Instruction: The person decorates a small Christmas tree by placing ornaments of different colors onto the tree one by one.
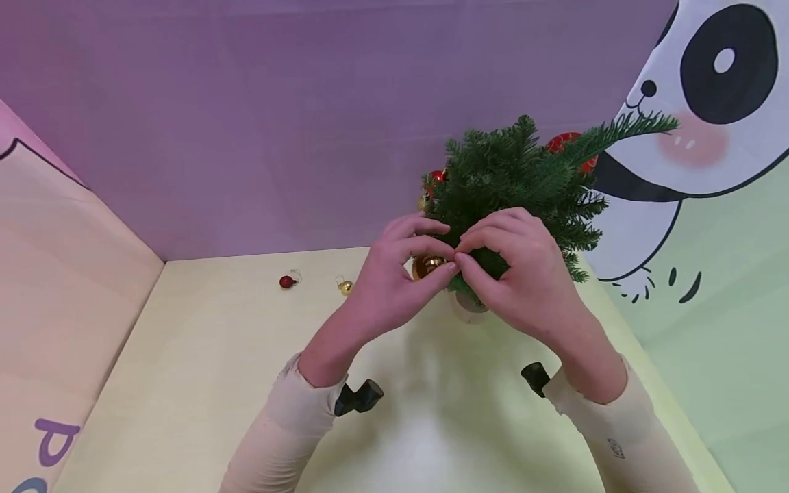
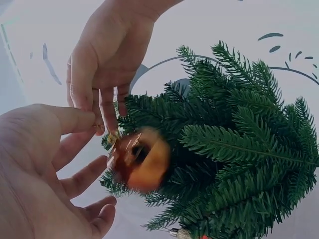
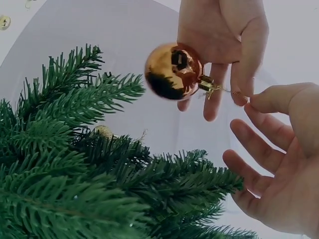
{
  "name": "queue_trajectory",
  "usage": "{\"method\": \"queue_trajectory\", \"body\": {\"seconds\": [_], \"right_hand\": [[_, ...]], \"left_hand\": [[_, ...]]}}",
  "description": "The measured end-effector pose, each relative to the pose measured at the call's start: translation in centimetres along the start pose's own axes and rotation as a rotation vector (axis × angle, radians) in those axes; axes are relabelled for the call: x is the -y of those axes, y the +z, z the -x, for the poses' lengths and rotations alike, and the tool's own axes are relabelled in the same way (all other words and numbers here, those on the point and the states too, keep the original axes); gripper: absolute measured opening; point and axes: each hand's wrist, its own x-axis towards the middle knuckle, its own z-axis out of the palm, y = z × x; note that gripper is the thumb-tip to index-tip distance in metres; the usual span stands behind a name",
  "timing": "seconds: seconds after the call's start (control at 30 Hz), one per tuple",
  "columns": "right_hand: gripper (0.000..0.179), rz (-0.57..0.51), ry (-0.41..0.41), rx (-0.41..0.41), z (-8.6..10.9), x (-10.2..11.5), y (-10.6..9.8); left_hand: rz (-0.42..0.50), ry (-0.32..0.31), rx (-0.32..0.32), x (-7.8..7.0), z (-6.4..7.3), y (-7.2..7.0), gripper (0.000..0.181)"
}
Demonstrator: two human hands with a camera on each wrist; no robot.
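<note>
A shiny copper-gold Christmas bauble (image 3: 174, 71) hangs by its thin wire hook (image 3: 226, 90) beside the branches of a small artificial Christmas tree (image 1: 505, 178). Thumb and forefinger of my left hand (image 1: 394, 274) pinch the end of that wire. Meeting them fingertip to fingertip, my right hand (image 1: 524, 274) pinches the wire too, in front of the tree. The remaining fingers of both hands are spread loosely around the bauble, as the left wrist view shows. In the head view the left hand partly covers the bauble.
On the table left of the hands lie a small red bauble (image 1: 287, 281) and a small gold bauble (image 1: 346, 287). Red ornaments (image 1: 436, 179) hang on the tree's left, with a larger red bauble (image 1: 564, 142) at its right. A purple wall (image 1: 277, 123) stands behind.
</note>
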Motion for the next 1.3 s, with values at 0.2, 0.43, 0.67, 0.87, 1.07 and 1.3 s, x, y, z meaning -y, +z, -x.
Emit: {"method": "queue_trajectory", "body": {"seconds": [0.2, 0.43, 0.67, 0.87, 1.07, 1.3], "right_hand": [[0.004, 0.015, 0.002, 0.001, 0.4, -0.5, 0.2], [0.003, 0.099, -0.039, -0.050, 0.7, -0.4, 0.3], [0.006, 0.177, -0.058, -0.133, -0.1, 0.1, 0.2], [0.011, 0.193, -0.017, -0.187, -1.2, 0.4, -0.3], [0.014, 0.205, 0.002, -0.230, -2.2, 0.2, -0.5], [0.017, 0.266, 0.014, -0.263, -3.1, -0.4, -0.5]], "left_hand": [[-0.005, -0.020, -0.016, 0.5, 0.2, 0.2, 0.007], [-0.023, 0.001, -0.042, 0.8, 0.1, 0.0, 0.007], [-0.066, 0.062, -0.069, 0.7, -1.3, -0.8, 0.007], [-0.088, 0.093, -0.077, 0.2, -2.8, -1.5, 0.007], [-0.116, 0.149, -0.093, 0.0, -4.6, -2.0, 0.008], [-0.210, 0.116, -0.053, -0.2, -6.5, -2.2, 0.010]]}}
